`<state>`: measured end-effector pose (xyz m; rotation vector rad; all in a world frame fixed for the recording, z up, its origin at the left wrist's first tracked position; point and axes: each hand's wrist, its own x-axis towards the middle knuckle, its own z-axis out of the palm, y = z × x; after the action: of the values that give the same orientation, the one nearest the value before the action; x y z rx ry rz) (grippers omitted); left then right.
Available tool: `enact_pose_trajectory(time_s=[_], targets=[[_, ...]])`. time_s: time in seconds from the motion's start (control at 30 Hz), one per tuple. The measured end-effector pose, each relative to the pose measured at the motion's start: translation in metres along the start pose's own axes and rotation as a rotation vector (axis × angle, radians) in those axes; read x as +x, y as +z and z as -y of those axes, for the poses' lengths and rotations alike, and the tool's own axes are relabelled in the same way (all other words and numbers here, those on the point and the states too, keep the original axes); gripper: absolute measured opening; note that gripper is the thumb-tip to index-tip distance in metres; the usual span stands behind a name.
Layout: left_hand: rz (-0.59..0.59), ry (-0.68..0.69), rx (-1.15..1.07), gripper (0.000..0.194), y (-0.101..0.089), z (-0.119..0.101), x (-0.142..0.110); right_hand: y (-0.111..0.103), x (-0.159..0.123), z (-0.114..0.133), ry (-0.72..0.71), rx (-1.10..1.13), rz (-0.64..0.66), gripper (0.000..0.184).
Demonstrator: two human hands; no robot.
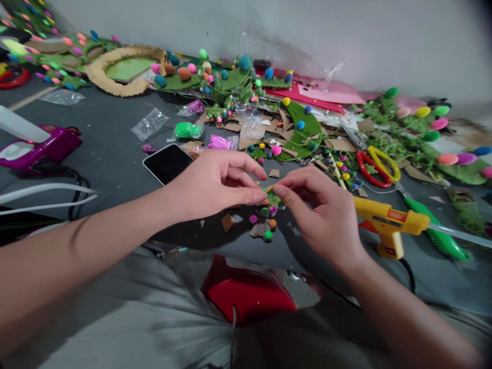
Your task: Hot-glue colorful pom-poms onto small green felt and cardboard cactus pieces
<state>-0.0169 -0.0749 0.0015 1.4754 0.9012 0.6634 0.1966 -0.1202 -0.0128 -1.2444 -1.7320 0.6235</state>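
Observation:
My left hand [226,179] and my right hand [323,210] meet over the front of the grey table, fingertips almost touching. Between them is a thin orange strip [272,188], probably soft clay, pinched by my right thumb and forefinger. My left thumb presses toward its fingers at the strip's other end; what lies inside that pinch is mostly hidden. Just below the fingertips sits a small decorated piece with coloured balls, among them a purple ball [253,219] and a green ball [268,234]. A yellow glue gun [392,220] lies right of my right hand.
A phone [169,161] lies behind my left wrist, near a green clay packet [187,130]. Cardboard scraps and green pieces with coloured balls line the back. Scissors [378,164] and a green-handled tool [438,230] are at right, a purple device [42,148] at left.

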Motion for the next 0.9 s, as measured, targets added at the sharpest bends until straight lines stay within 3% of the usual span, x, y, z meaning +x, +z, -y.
enact_pose_trajectory(time_s=[0.17, 0.37, 0.7, 0.9], targets=[[-0.016, -0.019, -0.071, 0.031, 0.0002, 0.0009, 0.0001, -0.0023, 0.0027, -0.0045, 0.039, 0.011, -0.097, 0.005], [0.035, -0.070, -0.225, 0.047, 0.0037, 0.0017, -0.0015, 0.0018, 0.0010, -0.0062, 0.049, 0.079, -0.066, 0.017], [-0.041, -0.059, -0.087, 0.038, 0.0079, -0.0030, -0.0037, 0.0039, -0.0010, -0.0012, -0.049, 0.051, 0.044, 0.010], [-0.046, -0.048, -0.058, 0.031, 0.0075, -0.0007, -0.0030, 0.0012, -0.0003, -0.0002, -0.009, 0.041, 0.021, 0.007]])
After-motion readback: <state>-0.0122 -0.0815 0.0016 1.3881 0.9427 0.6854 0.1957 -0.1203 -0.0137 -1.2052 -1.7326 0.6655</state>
